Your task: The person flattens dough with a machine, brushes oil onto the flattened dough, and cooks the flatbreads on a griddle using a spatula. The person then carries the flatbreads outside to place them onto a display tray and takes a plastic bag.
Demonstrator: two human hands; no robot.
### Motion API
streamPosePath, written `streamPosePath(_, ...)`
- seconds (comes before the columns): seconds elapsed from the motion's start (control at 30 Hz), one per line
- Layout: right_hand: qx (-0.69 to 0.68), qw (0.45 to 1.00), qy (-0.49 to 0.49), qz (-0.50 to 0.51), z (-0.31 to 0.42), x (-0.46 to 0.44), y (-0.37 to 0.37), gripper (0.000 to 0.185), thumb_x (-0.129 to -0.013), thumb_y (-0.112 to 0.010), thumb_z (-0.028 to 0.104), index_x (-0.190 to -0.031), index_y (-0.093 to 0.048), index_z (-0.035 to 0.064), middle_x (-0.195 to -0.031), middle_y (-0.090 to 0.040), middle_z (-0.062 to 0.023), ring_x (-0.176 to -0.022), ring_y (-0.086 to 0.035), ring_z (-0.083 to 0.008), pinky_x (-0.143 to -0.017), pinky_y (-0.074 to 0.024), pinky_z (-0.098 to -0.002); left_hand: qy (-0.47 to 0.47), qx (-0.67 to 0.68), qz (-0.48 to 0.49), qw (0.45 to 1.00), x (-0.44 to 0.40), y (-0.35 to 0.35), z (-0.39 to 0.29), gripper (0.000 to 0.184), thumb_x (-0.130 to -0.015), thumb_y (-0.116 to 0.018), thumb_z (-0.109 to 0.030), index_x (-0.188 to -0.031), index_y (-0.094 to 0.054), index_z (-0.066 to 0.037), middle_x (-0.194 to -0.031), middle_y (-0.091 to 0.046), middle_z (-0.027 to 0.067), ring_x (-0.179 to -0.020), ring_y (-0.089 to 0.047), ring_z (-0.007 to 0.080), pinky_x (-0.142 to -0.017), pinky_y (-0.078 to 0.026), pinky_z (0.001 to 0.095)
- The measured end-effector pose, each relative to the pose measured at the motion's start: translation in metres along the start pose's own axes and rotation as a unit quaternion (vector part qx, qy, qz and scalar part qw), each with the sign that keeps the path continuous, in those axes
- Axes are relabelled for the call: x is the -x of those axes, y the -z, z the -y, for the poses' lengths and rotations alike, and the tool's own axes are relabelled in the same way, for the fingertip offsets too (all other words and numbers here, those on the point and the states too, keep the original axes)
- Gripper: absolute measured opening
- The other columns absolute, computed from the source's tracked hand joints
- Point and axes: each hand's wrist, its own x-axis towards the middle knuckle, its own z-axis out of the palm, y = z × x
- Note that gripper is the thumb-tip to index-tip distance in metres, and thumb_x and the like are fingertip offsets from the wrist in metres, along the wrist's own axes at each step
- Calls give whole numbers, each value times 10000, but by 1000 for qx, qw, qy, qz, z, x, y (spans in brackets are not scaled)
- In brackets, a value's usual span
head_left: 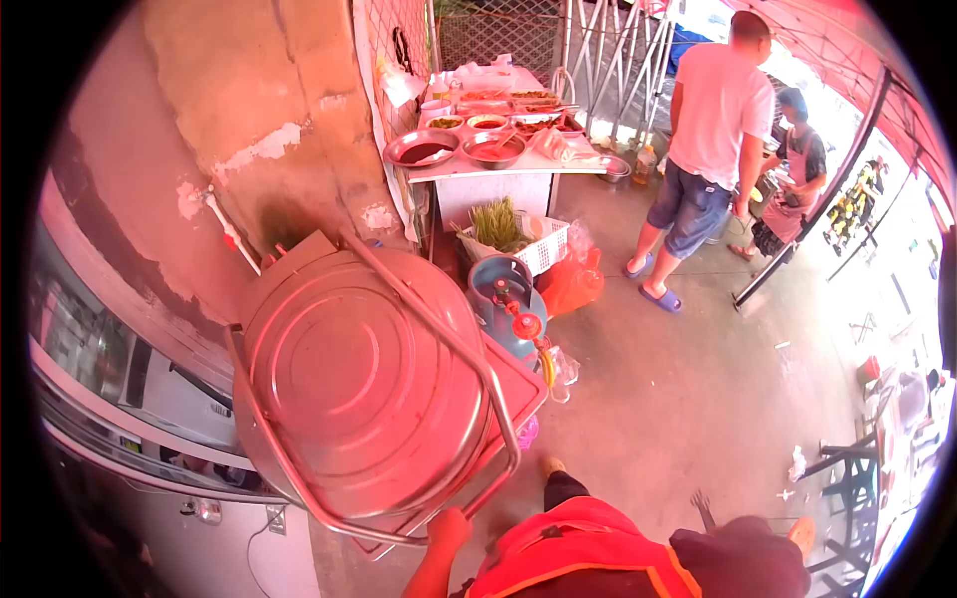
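Note:
My left hand (449,528) is closed around the bent metal tube rail (488,384) at the near corner of a cart. The rail runs up and around a large round metal drum with a ringed lid (359,369), which rests on the cart's flat base (518,384). The lid is on, so the drum's contents are hidden. Below me show my red apron with orange trim (578,543) and one shoe (551,465). My right hand does not show; a dark sleeve-like shape lies at the lower right.
A blue gas cylinder (493,284) with a red regulator stands beside the cart. Behind it are a white basket of greens (548,249), a red bag (573,284) and a food table (449,173). Two people (713,120) stand at the back right. A wall and glass-fronted counter border the left.

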Motion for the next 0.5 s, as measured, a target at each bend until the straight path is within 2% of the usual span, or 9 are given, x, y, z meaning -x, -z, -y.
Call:
streamPosePath(0.1, -211, 972, -101, -17, 9, 27, -59, 270, -758, -554, 331, -876, -648, 107, -885, -635, -127, -863, -616, -273, -720, -482, -426, -21, -18, -25, 999, 4, 3, -2, 322, -747, -614, -372, -852, -645, -69, -802, -635, 184, -781, -625, 336, -687, -490, 438)
streamPosePath(0.27, -242, 963, -44, -108, 22, -6, -115, 280, -740, -584, 365, -843, -664, 117, -875, -636, -123, -880, -612, -268, -730, -475, -418, -41, -44, 10, 998, -3, -1, 7, 365, -725, -617, -366, -780, -655, -6, -772, -622, 216, -755, -618, 365, -684, -489, 443)
streamPosePath(0.3, -277, 949, -52, -142, 28, -21, -106, 283, -736, -590, 372, -837, -667, 120, -873, -636, -123, -883, -611, -267, -732, -473, -416, -54, -55, 13, 997, -5, 3, 10, 378, -721, -615, -367, -765, -654, 7, -758, -620, 220, -744, -616, 372, -680, -488, 447)
streamPosePath(0.33, -452, 864, -189, -116, 50, -12, -59, 339, -718, -587, 379, -790, -661, 56, -706, -627, -158, -710, -635, -274, -611, -493, -408, -43, -31, 27, 998, 7, 22, 3, 396, -714, -611, -372, -751, -647, 20, -736, -615, 224, -718, -615, 371, -665, -486, 449)
streamPosePath(0.37, -422, 867, -156, -214, 60, -25, -44, 336, -695, -604, 348, -700, -629, 13, -604, -602, -160, -594, -625, -259, -523, -489, -393, -28, -4, 42, 999, 23, 52, -10, 414, -707, -607, -377, -738, -640, 34, -714, -611, 228, -692, -614, 371, -651, -484, 451)
streamPosePath(0.4, -476, 859, -109, -154, 67, -21, -9, 329, -684, -613, 326, -704, -585, -2, -565, -577, -159, -602, -621, -273, -537, -487, -406, -51, 12, 37, 998, 41, 88, -27, 411, -708, -602, -381, -721, -639, 28, -678, -603, 229, -636, -609, 353, -615, -478, 450)
streamPosePath(0.43, -531, 817, -81, -210, 93, 14, 43, 365, -689, -633, 332, -754, -543, -16, -607, -581, -177, -637, -617, -309, -556, -479, -430, -96, -80, 9, 992, 41, 104, -17, 354, -714, -604, -350, -762, -648, -2, -695, -608, 218, -601, -602, 326, -600, -477, 444)
streamPosePath(0.47, -389, 831, -6, -398, 96, -45, 21, 438, -684, -657, 368, -823, -515, -23, -661, -578, -190, -661, -602, -345, -573, -468, -448, -131, 32, -96, 986, 81, 155, -57, 306, -708, -617, -305, -831, -649, -26, -722, -615, 203, -624, -605, 315, -609, -478, 432)
streamPosePath(0.5, -378, 828, 32, -413, 111, -33, 54, 450, -680, -675, 383, -826, -513, -11, -706, -577, -197, -662, -589, -356, -578, -456, -453, -137, -90, 9, 986, 94, 203, -69, 309, -693, -636, -272, -887, -637, -31, -729, -614, 187, -657, -606, 306, -624, -478, 416)
